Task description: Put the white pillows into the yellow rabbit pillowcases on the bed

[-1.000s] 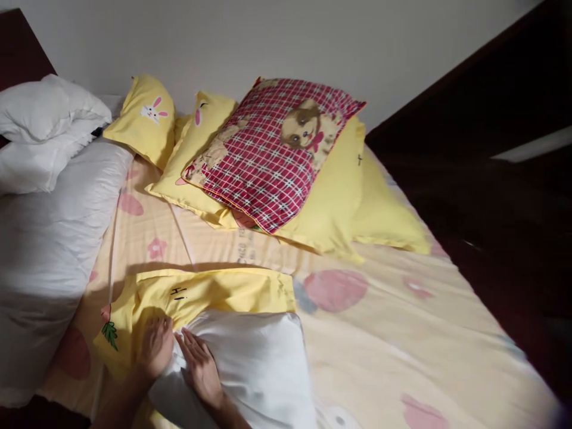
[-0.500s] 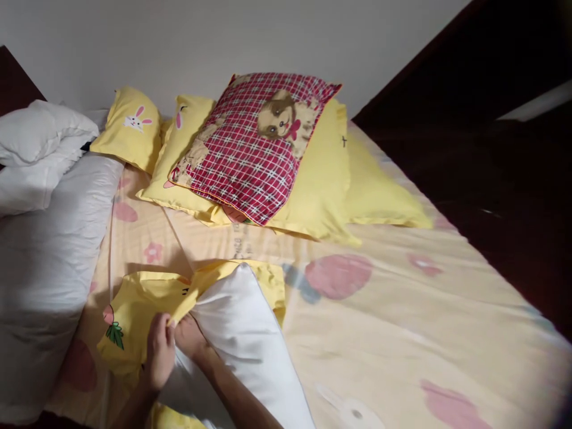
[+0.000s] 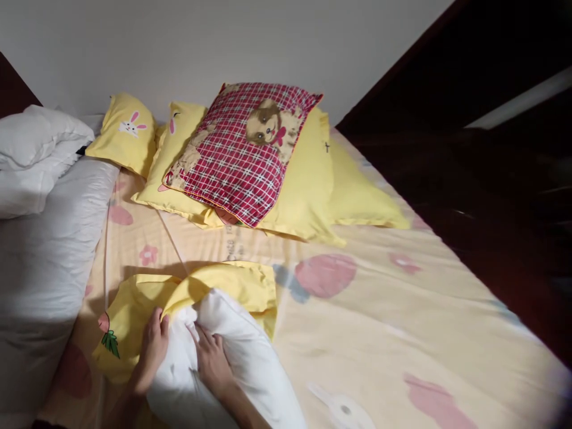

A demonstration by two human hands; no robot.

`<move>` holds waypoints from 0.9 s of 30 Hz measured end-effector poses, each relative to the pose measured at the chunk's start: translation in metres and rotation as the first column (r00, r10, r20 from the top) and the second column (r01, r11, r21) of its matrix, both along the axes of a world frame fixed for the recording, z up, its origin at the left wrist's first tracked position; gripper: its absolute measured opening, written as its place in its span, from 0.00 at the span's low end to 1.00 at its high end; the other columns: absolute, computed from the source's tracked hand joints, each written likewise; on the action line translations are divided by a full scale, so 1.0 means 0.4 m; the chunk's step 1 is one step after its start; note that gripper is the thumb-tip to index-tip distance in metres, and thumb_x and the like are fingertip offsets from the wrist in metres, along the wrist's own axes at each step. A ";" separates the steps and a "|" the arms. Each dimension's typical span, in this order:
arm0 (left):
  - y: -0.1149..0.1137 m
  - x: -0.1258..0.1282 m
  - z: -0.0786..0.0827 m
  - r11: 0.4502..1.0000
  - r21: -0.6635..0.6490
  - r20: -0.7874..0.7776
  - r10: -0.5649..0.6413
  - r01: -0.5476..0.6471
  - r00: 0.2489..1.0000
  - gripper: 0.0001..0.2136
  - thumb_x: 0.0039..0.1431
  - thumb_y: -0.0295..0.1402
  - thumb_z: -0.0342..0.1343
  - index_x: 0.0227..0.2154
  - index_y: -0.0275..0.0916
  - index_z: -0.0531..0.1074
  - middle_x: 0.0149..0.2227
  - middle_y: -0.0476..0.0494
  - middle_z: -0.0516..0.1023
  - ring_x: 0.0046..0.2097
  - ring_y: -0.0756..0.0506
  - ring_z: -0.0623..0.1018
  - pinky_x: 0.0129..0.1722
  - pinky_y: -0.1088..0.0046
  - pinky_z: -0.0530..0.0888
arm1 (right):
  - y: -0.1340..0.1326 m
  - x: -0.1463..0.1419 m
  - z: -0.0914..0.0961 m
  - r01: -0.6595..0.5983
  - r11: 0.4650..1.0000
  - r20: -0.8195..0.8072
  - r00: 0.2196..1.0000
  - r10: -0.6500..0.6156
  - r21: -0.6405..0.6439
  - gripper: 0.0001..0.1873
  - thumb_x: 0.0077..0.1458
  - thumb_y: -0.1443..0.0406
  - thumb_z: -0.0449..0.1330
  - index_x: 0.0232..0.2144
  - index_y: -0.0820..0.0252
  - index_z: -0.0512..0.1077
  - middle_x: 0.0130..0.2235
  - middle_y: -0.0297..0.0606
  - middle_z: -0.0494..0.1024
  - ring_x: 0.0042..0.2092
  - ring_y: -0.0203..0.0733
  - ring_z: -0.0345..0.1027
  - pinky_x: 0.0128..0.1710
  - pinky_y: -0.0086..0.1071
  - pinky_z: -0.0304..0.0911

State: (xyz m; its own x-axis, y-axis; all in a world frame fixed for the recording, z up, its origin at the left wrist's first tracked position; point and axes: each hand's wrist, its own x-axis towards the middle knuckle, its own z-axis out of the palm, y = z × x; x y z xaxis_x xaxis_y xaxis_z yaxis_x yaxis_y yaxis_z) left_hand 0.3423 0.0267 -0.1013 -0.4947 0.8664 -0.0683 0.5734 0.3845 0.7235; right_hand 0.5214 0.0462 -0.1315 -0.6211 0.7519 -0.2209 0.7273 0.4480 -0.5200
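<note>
A white pillow (image 3: 254,351) lies on the bed close to me, its far end at the mouth of a yellow pillowcase (image 3: 241,280) with a carrot print. My left hand (image 3: 154,342) grips the pillowcase's edge, thumb and fingers closed on the yellow fabric beside the pillow. On top of the pillow, my right hand (image 3: 212,357) has its fingers pressed into the white cloth, bunching it near the far end. Part of the pillowcase is hidden under the pillow and my left forearm.
Several yellow pillows (image 3: 308,190) rest along the wall, with a red plaid dog-print pillow (image 3: 241,155) on top. Grey-white bedding (image 3: 49,274) is piled at the left. A patterned sheet (image 3: 402,310) covers the bed, whose right edge borders a dark area.
My right hand has drawn back from the pillowcase mouth, now atop the pillow and bunching its cloth. The pillow's far corner has dropped, and the pillowcase opening is spread wider.
</note>
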 end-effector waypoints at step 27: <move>0.000 -0.007 0.011 0.970 0.002 0.041 -0.243 0.244 0.969 0.11 0.63 0.37 0.46 0.29 0.41 0.70 0.36 0.44 0.72 0.42 0.46 0.74 0.46 0.67 0.73 | -0.126 0.320 -0.066 0.798 0.557 -0.202 0.521 -0.830 -0.232 0.54 0.45 0.49 0.64 0.68 0.62 0.48 0.58 0.57 0.71 0.57 0.64 0.68 0.52 0.55 0.67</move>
